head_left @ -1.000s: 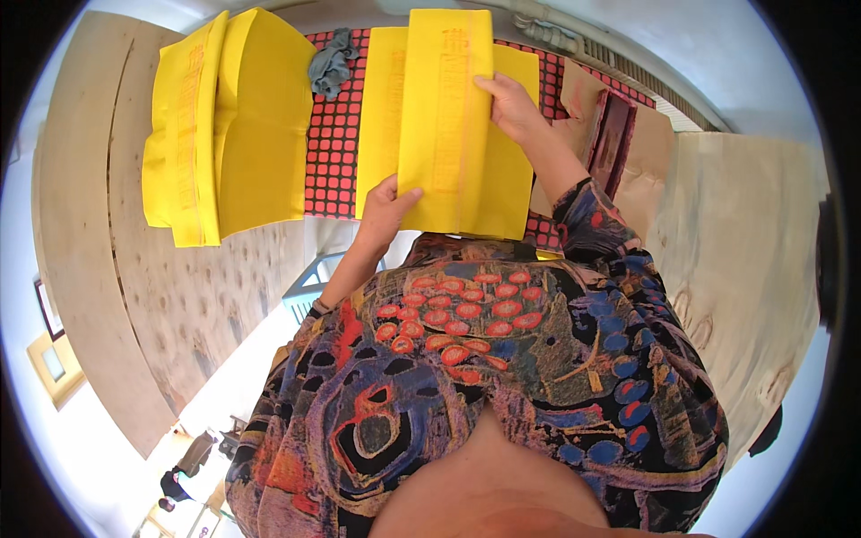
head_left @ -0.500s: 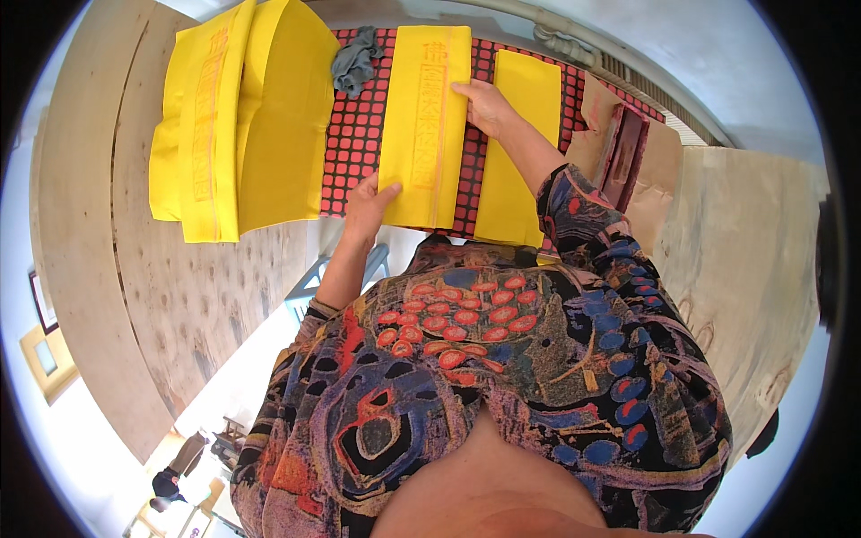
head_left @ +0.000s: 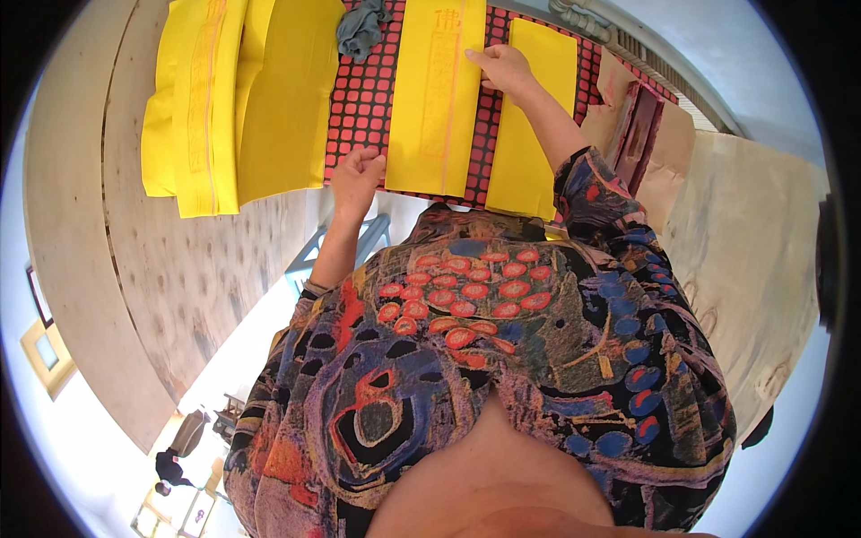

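Observation:
A long yellow printed strip [head_left: 421,134], which looks like folded paper or cloth with reddish characters, lies on a red-and-black patterned cover. My right hand [head_left: 508,70] grips its right edge, the thumb on top and the other fingers at the side. Just off its lower left edge is my left hand [head_left: 356,179], fingers loosely bent and apart, with nothing seen in them. To the right lies a plain yellow strip [head_left: 529,152], partly beneath my right forearm. A larger stack of yellow printed sheets [head_left: 287,108] spreads at the left, one folded over.
A crumpled grey cloth [head_left: 360,29] sits at the back on the patterned cover [head_left: 354,117]. Brown paper [head_left: 668,166] and a dark red tray-like object [head_left: 639,130] are at the right. Wooden boards [head_left: 206,269] flank both sides. A blue stool [head_left: 309,255] stands below left.
My left thumb has come off the middle strip, and that hand is now beside its edge. The table and sheets appear higher in the picture; my right hand stays at the strip's right edge.

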### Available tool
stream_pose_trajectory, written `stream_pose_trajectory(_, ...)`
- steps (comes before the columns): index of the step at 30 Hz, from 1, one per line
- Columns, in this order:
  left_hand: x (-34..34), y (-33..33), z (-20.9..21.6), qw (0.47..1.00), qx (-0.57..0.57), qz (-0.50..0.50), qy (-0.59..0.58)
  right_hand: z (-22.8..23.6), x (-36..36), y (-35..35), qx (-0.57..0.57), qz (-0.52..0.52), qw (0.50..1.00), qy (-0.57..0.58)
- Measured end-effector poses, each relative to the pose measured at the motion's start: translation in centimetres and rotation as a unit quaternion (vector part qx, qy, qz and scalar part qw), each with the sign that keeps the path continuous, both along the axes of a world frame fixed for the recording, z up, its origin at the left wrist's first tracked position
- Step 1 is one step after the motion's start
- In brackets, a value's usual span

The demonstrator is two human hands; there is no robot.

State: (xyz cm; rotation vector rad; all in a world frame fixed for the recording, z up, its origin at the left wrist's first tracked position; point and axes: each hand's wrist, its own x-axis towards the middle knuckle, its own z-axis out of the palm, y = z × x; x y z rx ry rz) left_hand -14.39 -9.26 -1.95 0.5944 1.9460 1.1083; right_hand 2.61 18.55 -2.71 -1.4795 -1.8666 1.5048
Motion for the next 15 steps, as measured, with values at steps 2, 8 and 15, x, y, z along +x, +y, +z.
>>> stream_pose_trajectory(2,-0.2,-0.3,-0.3,0.999,0.004,0.022,0.046,0.0,0.6,0.3,0.091,0.053,0.988,-0.111)
stream_pose_trajectory(8,1.2,0.5,1.5,0.974,0.056,-0.019,0.217,0.4,6.2,0.2,0.134,-0.001,0.990,0.048)
stream_pose_trajectory(15,7.5,2.5,2.9,0.942,0.126,-0.212,0.230,1.9,21.5,0.5,0.243,-0.225,0.943,0.034)
